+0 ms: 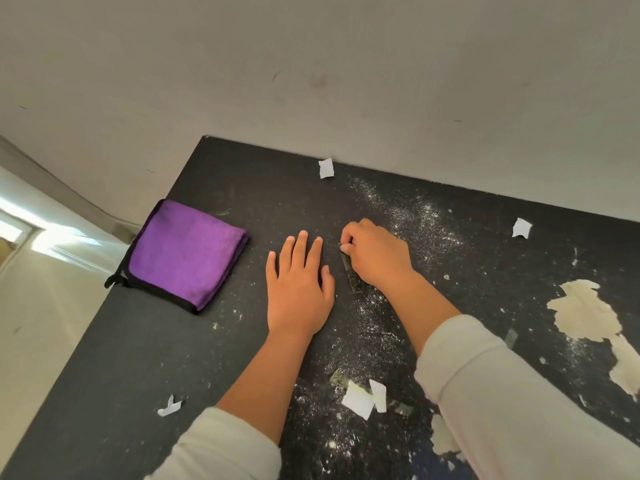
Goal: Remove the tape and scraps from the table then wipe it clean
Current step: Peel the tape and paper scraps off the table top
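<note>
Early stage: right hand (375,252) pinching tape strip (350,271), left hand (298,285) spread flat on bench (138,341). Scraps (358,398), dust remain; cloth (183,252) untouched far left.

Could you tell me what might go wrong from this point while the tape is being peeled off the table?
The clear tape strip pinched by the right hand could tear, leaving residue on the black table. The flat left hand may smear the white powder. Loose white paper scraps could get brushed off by a sleeve.

Plain off-white wall (311,64) up behind, faintly scuffed. Pale floor (41,306) down left, bright daylight spilling across it.
</note>
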